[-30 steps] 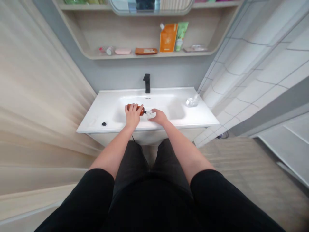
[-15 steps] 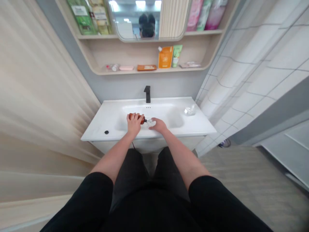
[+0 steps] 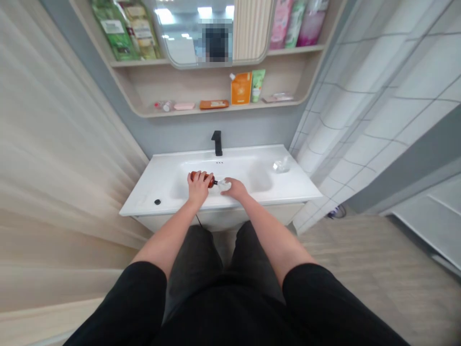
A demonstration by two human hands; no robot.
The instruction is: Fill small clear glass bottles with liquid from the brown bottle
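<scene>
My left hand [image 3: 198,186] grips an amber-brown bottle [image 3: 209,179], which lies on its side above the white basin [image 3: 173,187] with its black neck pointing right. My right hand [image 3: 236,189] sits just to the right of the neck, its fingers over a small clear object [image 3: 224,185]. That object is partly hidden and too small to identify. It stands very close to the bottle's neck, and I cannot tell whether the two touch.
A black faucet [image 3: 217,143] rises behind the basin. A clear glass-like item [image 3: 281,166] stands on the counter's right side, and a small black knob [image 3: 157,202] sits at the front left. Shelves of toiletries run above, with a curtain left and tiled wall right.
My view has tilted upward, showing more of the shelves and mirror. Both hands remain in nearly the same place, still holding the bottle and clear object close together.
</scene>
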